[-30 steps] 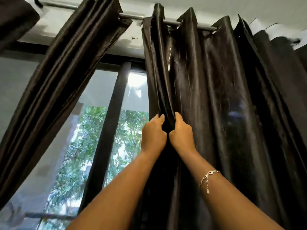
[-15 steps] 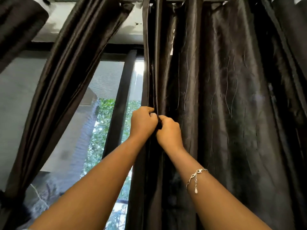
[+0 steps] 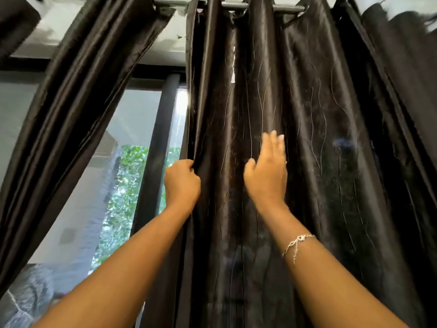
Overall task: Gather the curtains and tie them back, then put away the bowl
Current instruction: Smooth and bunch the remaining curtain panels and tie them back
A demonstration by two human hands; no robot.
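Two hands are up below the curtain rod [image 3: 236, 5]. L hand [image 3: 182, 183]: fingers [image 3: 189, 165] clamped on leading edge of dark curtain [image 3: 319, 138], which hangs from the rod in loose pleats. R hand [image 3: 267, 176]: fingers straight, together, at the cloth; contact unconfirmed, blurred. Second curtain [image 3: 78, 102] hangs from rod's left end, slanting left. Bracelet [image 3: 298, 243] on R wrist.

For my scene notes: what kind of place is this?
Likely an indoor room, perhaps a home: dark curtains hang from a metal rod, and a tall window shows trees outside.
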